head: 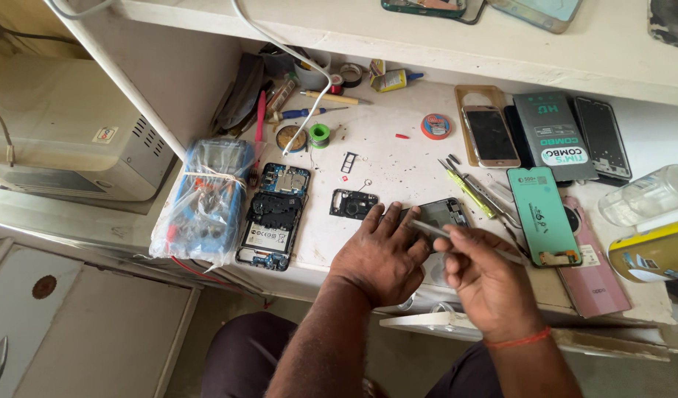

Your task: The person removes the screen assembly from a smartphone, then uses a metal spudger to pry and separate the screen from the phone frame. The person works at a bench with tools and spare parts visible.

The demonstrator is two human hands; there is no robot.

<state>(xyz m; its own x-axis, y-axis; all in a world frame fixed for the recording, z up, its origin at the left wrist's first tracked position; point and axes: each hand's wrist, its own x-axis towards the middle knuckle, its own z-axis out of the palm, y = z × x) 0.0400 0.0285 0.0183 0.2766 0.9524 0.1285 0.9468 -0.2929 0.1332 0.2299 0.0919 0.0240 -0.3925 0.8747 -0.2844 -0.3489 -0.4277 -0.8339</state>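
Both hands sit closest to the lens at the bench edge: left hand [383,254] is pressed flat, fingers spread, on a dark phone frame [441,214], while right hand [486,276] pinches a thin metal tool [435,230] angled across that frame. Going left to right along the bench you've got a multimeter in a plastic bag [205,197], an opened phone [274,220], a small black cover piece [353,203], tweezers [472,193] and a green screen protector pack [543,215].

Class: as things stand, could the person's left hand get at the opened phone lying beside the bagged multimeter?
Probably yes: the left hand rests on the dark phone part, and bare benchtop lies between it and the opened phone.
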